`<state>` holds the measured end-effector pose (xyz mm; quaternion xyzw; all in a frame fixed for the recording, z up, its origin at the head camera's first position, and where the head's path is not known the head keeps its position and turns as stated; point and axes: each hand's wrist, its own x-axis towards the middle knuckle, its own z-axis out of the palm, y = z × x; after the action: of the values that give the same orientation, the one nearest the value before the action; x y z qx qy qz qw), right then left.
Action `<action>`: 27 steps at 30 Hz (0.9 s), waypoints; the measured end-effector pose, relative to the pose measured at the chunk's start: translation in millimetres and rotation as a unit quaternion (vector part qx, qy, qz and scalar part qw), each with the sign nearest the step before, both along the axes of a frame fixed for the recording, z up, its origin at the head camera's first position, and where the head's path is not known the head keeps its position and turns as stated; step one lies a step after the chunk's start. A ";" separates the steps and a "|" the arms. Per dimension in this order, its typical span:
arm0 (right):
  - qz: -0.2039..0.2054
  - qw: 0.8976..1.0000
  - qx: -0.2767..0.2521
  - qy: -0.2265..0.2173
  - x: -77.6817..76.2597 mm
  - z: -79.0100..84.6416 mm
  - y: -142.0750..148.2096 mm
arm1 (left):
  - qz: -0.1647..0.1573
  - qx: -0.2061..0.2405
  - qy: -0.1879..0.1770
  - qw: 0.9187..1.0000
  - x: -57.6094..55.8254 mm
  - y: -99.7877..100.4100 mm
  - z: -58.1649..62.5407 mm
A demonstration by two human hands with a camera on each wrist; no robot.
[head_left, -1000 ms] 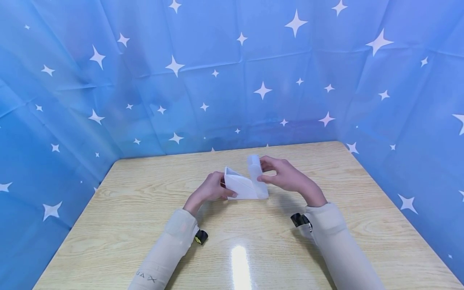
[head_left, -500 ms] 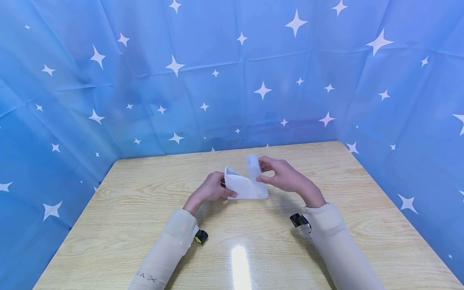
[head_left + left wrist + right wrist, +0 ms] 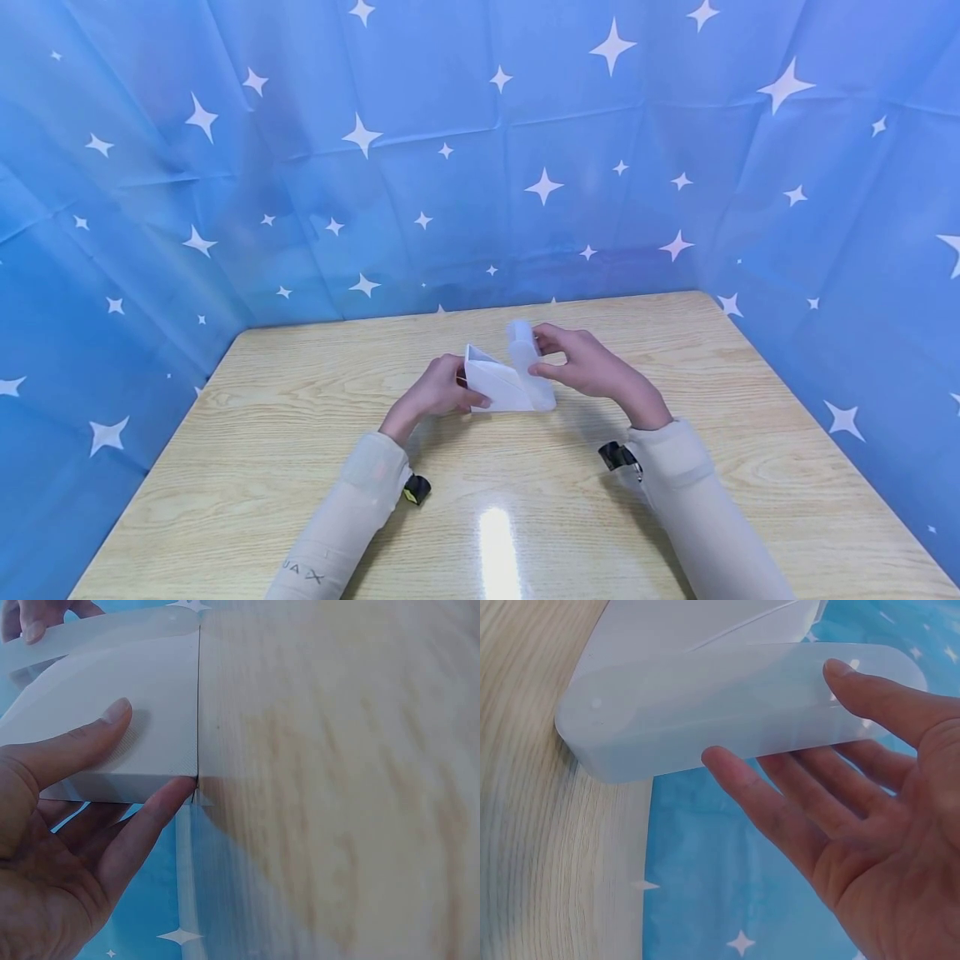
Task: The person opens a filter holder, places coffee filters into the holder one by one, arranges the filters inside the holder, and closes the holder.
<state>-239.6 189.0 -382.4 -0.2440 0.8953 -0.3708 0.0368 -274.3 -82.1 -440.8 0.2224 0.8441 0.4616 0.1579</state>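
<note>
A white box with a slanted open top [image 3: 491,385] stands on the table, its taller side to the left. My left hand [image 3: 435,389] holds that taller side, the thumb flat on the front face and the fingers behind, as the left wrist view shows on the box [image 3: 154,675]. At its right end is a long, frosted, round-ended case [image 3: 522,352], upright and leaning left at the top. My right hand [image 3: 588,364] holds the case between thumb and fingers. In the right wrist view, the frosted case [image 3: 667,712] lies against the box [image 3: 664,626].
The wood-grain table [image 3: 300,483] has its back edge just beyond the hands. A blue curtain with white stars [image 3: 450,192] hangs behind and along both sides. Each wrist carries a small black device, such as the left one [image 3: 417,489].
The upper end of the frosted case has tipped slightly to the left, and my right hand has shifted a little left with it. My left hand and the white box stay in place.
</note>
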 end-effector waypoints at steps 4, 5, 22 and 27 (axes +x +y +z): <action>0.001 1.000 0.002 0.002 -0.2 -0.4 -0.4 | 0.000 0.002 -0.002 1.000 -0.1 0.2 0.5; 0.001 1.000 0.003 0.003 -0.2 -0.5 -0.7 | 0.000 0.003 -0.003 1.000 -0.1 0.2 0.5; -0.003 0.999 0.034 0.018 3.0 1.8 -10.5 | 0.001 0.004 -0.011 1.000 0.5 -0.1 0.9; -0.004 0.999 0.045 0.026 4.3 2.5 -12.3 | 0.003 0.007 -0.015 1.000 0.9 0.5 1.6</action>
<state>-235.4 176.7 -379.9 -0.2484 0.9125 -0.3242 0.0231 -273.4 -81.5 -439.2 0.2140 0.8391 0.4713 0.1674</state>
